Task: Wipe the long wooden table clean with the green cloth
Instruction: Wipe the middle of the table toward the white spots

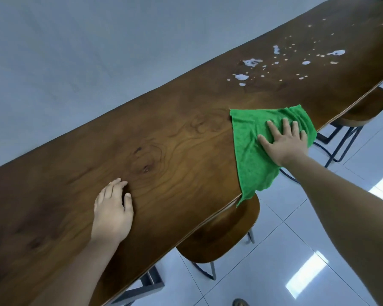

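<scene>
Two bare hands are on the long wooden tabletop (164, 138). The right hand (284, 142) lies flat with spread fingers on the green cloth (252, 151), pressing without any grip; one corner hangs over the near edge, above a stool (221, 235). The left hand (113, 213) rests open on bare wood. White spills (250, 62) lie further along. This cloth looks soft, light and limp, so a flat palm in its middle should move it best
</scene>
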